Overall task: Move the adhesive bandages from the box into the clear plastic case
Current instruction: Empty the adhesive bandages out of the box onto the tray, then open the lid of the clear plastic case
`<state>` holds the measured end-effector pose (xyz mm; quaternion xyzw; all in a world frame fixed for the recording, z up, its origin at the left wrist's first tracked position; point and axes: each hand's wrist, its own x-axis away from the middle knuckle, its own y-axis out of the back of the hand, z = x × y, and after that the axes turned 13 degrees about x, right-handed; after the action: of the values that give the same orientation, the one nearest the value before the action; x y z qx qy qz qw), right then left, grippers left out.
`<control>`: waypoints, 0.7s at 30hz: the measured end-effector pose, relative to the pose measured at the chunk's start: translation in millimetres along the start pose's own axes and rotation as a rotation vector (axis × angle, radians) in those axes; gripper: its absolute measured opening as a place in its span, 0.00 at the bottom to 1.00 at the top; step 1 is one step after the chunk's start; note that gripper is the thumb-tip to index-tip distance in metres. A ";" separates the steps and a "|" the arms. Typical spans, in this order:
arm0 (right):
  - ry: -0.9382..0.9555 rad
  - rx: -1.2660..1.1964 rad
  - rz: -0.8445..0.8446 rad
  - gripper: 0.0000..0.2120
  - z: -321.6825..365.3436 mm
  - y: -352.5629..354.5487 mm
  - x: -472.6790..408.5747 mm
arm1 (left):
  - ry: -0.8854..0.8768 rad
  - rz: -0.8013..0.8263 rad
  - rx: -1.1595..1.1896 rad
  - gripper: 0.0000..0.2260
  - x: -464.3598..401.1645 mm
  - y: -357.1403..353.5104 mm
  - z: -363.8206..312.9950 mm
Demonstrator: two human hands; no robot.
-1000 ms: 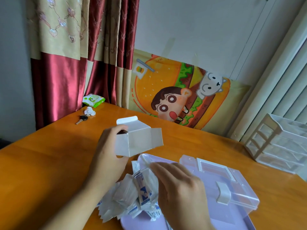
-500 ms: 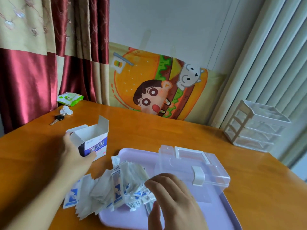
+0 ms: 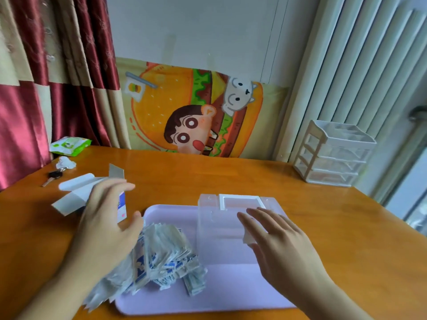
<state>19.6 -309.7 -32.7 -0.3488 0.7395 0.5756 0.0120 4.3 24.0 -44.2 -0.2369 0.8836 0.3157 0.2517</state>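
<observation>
Head view, with the tray (image 3: 231,294) as landmark. The bandages (image 3: 161,255) lie in a loose heap on the tray's left part, some spilling over its left edge onto the table (image 3: 231,174). The box (image 3: 76,195) lies just left of the tray's far-left corner with its flaps open; whether anything is left inside cannot be told. The case (image 3: 221,227) sits on the tray's far right part, lid down, white handle on top and white latch toward the person.

The left hand (image 3: 106,225) hovers over the tray's left edge, between box and heap, fingers spread and holding nothing. The right hand (image 3: 277,243) hangs over the case's near right corner, fingers straight and loose, gripping nothing; the latch (image 3: 248,237) shows just under its fingertips.

The step in hand looks like opening the case, since it is shut and the heap is already out of the box. To do it well:
1. Steady the case with 1 hand, because it is light and may slide on the smooth tray.
2. Lift the latch with a fingertip, then swing the lid fully back.
3. Square the heap with 2 hands before lifting, as the slippery wrappers will fan out and drop.
</observation>
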 end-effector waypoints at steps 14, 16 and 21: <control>-0.068 0.071 -0.101 0.07 -37.2 27.4 -30.3 | 0.236 0.714 0.149 0.61 1.6 -94.2 -72.0; -0.096 0.055 -0.123 0.07 -44.0 31.9 -47.9 | 0.239 0.710 0.185 0.60 4.8 -96.2 -69.4; -0.332 -0.144 -0.210 0.07 -62.1 25.8 -101.8 | 0.237 0.678 0.263 0.59 5.0 -102.8 -63.5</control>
<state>106.8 -309.5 52.7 -0.3243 0.6440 0.6720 0.1685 41.1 -91.1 -49.5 0.0683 0.9677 0.2356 0.0573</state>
